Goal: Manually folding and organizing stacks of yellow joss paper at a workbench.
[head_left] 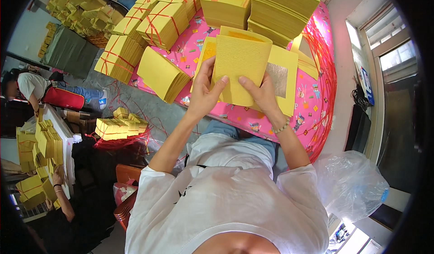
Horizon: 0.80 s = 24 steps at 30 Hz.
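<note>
Two hands held one thick stack (238, 68) of yellow paper sheets upright above the pink cloth (312, 104) that covered the surface. The left hand (205, 91) was closed around the stack's left edge, thumb across the front; the right hand (261, 95) clamped the lower right corner, fingers behind and thumb in front, so the sheets stayed squared between them. A bead bracelet (281, 127) sat on the right wrist.

Behind the stack lay a loose sheet with a silver foil square (277, 78), flat on the cloth and within easy reach. Tied bundles (158, 21), bound crosswise with red string, were packed at the far left, and taller untied piles (280, 5) rose at the far middle. An untied pile (162, 75) leaned just left of the hands. Loose red string (323, 73) trailed along the cloth's right edge, close to the wall.

Open room was scant: only the strip of cloth near the person's lap stayed free. More bundles (120, 125) lay on the floor at the left, near another person's (27, 84) seat. A clear plastic bag (350, 186) sat at the near right.
</note>
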Each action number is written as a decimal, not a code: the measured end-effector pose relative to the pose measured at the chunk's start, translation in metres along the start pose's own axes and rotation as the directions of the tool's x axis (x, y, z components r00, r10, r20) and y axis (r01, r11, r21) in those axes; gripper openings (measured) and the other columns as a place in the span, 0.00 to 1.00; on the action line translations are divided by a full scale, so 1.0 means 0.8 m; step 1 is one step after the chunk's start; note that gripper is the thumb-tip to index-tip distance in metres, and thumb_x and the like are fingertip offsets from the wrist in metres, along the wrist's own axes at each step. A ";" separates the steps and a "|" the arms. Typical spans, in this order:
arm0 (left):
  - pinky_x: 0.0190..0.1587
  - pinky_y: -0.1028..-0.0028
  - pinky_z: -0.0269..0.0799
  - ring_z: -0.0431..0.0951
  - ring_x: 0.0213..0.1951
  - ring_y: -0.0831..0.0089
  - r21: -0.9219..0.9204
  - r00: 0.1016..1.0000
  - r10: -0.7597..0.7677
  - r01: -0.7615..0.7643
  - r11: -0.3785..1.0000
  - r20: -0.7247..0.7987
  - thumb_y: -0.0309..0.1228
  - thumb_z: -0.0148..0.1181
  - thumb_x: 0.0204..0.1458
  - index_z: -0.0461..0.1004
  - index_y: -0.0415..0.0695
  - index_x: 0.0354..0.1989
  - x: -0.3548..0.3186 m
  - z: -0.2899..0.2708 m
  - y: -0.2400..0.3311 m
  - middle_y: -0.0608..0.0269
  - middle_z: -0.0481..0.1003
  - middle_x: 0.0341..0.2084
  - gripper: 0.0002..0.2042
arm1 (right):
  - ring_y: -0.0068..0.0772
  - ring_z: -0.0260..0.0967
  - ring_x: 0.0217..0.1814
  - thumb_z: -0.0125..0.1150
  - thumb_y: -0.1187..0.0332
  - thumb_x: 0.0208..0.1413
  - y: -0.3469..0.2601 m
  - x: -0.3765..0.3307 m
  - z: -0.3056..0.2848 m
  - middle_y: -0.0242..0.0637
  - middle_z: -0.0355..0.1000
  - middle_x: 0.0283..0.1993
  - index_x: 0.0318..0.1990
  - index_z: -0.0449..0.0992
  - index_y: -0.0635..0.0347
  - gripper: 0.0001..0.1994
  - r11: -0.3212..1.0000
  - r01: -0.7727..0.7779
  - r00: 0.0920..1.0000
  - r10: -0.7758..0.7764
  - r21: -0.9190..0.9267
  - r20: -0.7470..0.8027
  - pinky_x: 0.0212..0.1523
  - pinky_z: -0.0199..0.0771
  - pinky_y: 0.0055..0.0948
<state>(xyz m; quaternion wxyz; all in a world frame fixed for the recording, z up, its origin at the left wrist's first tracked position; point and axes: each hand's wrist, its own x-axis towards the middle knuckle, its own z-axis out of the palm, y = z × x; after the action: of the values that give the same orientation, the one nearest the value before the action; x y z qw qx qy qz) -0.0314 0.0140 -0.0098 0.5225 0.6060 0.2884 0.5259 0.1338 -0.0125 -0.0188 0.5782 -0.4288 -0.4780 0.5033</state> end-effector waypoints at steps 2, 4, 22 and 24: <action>0.57 0.71 0.60 0.66 0.54 0.71 -0.029 0.999 -0.034 0.034 0.999 0.010 0.23 0.54 0.55 0.56 0.35 0.58 -0.001 0.006 0.000 0.57 0.66 0.51 0.23 | 0.26 0.71 0.47 0.65 0.69 0.51 -0.003 0.000 0.003 0.39 0.73 0.46 0.52 0.67 0.67 0.21 0.999 0.049 0.998 -0.048 0.007 -0.036 0.46 0.72 0.26; 0.57 0.74 0.60 0.66 0.54 0.73 -0.179 0.987 -0.157 0.159 0.971 0.030 0.22 0.50 0.58 0.57 0.35 0.57 -0.002 0.011 0.002 0.57 0.66 0.51 0.19 | 0.26 0.71 0.46 0.64 0.70 0.52 -0.012 -0.001 0.006 0.39 0.73 0.45 0.51 0.67 0.67 0.20 0.995 0.091 0.986 -0.094 -0.028 -0.141 0.46 0.73 0.25; 0.56 0.76 0.61 0.66 0.53 0.77 -0.220 0.987 -0.144 0.157 0.963 0.075 0.22 0.46 0.59 0.58 0.37 0.57 0.009 0.033 -0.002 0.59 0.68 0.51 0.17 | 0.22 0.68 0.47 0.61 0.70 0.55 -0.020 -0.007 -0.011 0.37 0.70 0.48 0.55 0.64 0.65 0.21 0.977 0.158 0.974 -0.178 -0.141 -0.139 0.46 0.71 0.24; 0.55 0.75 0.63 0.68 0.52 0.76 -0.238 0.974 -0.210 0.225 0.945 0.086 0.22 0.46 0.59 0.59 0.37 0.57 0.013 0.030 0.001 0.59 0.69 0.50 0.17 | 0.22 0.69 0.46 0.60 0.70 0.56 -0.022 -0.005 -0.011 0.37 0.71 0.47 0.55 0.64 0.66 0.21 0.981 0.128 0.978 -0.150 -0.148 -0.142 0.45 0.72 0.24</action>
<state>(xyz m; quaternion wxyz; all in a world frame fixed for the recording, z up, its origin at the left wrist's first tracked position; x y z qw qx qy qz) -0.0061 0.0149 -0.0029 0.6567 0.5163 0.2706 0.4785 0.1455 -0.0184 -0.0040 0.6160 -0.4704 -0.4947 0.3931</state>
